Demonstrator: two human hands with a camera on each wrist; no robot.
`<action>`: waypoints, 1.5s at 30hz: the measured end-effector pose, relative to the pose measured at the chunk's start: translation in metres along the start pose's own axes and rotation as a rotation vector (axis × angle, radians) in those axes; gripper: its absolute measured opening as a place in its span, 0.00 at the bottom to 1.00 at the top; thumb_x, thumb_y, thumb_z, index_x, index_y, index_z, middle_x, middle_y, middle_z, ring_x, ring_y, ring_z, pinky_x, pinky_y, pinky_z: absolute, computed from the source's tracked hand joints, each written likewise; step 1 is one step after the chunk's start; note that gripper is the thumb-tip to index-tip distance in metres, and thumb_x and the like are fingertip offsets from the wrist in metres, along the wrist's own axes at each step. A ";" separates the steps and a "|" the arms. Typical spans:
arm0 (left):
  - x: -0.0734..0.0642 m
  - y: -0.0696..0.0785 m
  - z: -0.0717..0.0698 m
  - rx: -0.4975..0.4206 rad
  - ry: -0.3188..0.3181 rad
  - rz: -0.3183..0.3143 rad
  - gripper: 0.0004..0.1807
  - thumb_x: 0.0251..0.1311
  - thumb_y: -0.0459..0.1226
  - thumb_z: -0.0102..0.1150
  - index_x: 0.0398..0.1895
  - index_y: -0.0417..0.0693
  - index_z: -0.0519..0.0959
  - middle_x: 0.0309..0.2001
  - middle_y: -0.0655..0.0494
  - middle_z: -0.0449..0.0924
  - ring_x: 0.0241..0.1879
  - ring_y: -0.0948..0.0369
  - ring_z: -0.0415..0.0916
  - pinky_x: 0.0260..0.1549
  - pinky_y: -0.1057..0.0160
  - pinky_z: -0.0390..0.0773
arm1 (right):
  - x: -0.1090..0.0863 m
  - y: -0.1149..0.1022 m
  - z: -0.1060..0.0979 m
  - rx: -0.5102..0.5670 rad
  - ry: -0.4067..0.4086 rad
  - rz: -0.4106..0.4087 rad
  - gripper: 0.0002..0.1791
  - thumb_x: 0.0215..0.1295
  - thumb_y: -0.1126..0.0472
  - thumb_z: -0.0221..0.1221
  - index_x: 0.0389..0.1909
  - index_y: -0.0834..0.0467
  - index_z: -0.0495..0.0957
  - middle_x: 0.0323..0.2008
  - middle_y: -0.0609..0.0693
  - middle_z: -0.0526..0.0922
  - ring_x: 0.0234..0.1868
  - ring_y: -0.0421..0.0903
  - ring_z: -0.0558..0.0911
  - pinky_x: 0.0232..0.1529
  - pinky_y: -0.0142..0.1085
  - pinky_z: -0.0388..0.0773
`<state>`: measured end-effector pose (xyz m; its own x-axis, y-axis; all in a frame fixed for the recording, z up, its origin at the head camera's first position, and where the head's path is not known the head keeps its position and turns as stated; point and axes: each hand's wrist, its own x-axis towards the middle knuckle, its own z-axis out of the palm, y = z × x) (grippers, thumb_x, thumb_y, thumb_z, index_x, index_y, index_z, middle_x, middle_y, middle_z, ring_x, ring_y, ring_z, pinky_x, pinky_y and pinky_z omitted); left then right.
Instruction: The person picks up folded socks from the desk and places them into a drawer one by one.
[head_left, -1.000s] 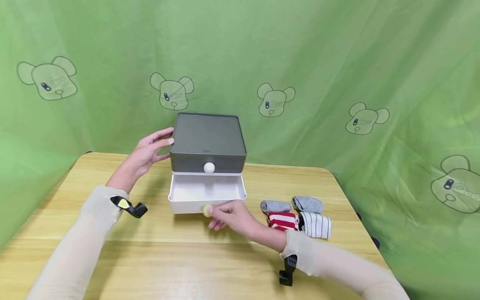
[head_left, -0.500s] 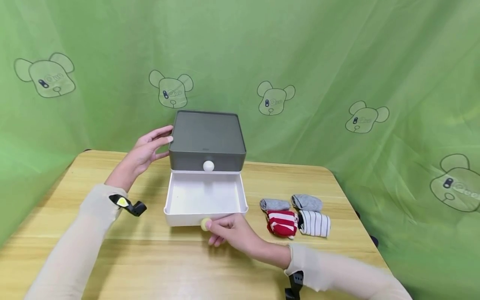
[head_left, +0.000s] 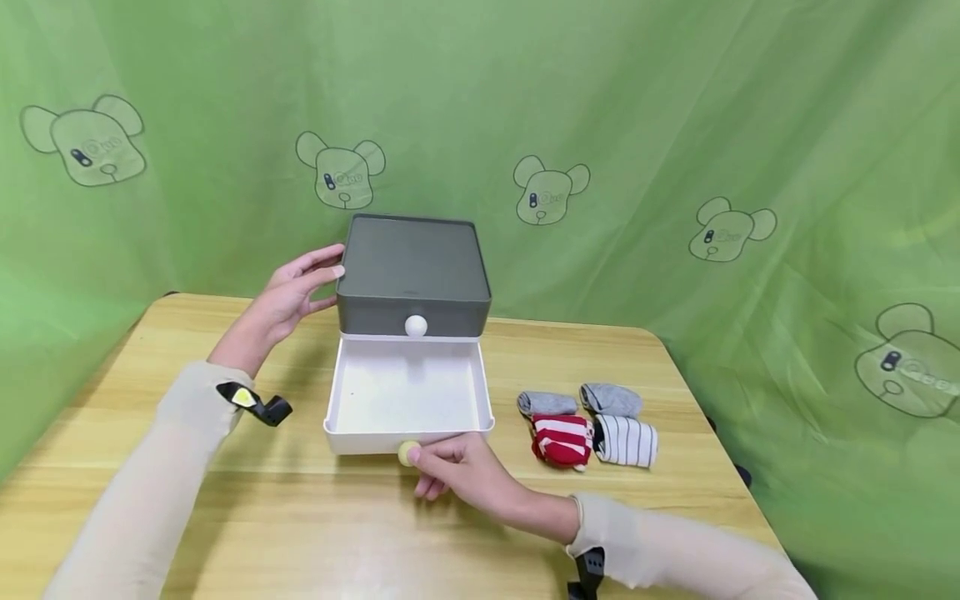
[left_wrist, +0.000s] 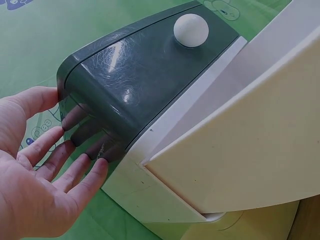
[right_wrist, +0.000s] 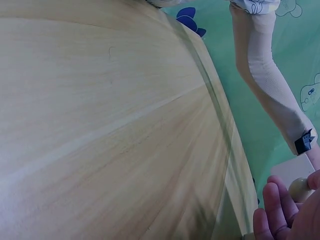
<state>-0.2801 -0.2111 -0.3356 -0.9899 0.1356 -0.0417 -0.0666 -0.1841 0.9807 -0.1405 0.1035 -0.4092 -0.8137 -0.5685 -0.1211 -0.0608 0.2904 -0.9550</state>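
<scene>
A small two-drawer box with a dark grey top (head_left: 414,257) stands at the table's back; its upper drawer, with a white round knob (head_left: 416,326), is closed. The white lower drawer (head_left: 408,387) is pulled far out and holds nothing. My right hand (head_left: 472,479) pinches that drawer's pale yellow knob (head_left: 407,453) between thumb and fingers; the right wrist view catches the same knob (right_wrist: 300,190) at its edge. My left hand (head_left: 288,292) rests its fingertips against the box's left side, fingers spread and nearly straight in the left wrist view.
Right of the box lie several rolled socks: two grey rolls (head_left: 547,404), a red-and-white striped one (head_left: 562,442) and a white one with dark stripes (head_left: 627,442). A green curtain (head_left: 637,125) hangs behind the wooden table (head_left: 315,525).
My right hand has drawn the lower drawer outward by its knob, toward me, mostly in the first half second. My left hand has stayed against the box's side.
</scene>
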 end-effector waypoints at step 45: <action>0.000 0.008 0.010 0.048 0.087 -0.031 0.34 0.70 0.36 0.59 0.78 0.52 0.62 0.61 0.65 0.73 0.50 0.70 0.76 0.73 0.48 0.69 | 0.028 -0.001 -0.217 -0.750 -0.096 0.069 0.17 0.59 0.69 0.70 0.49 0.67 0.84 0.43 0.63 0.88 0.43 0.50 0.86 0.45 0.39 0.88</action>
<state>-0.2791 -0.2030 -0.3260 -0.9947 0.0554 -0.0866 -0.0934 -0.1342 0.9865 -0.2887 0.2542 -0.3530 -0.7779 -0.5846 -0.2303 -0.4160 0.7539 -0.5085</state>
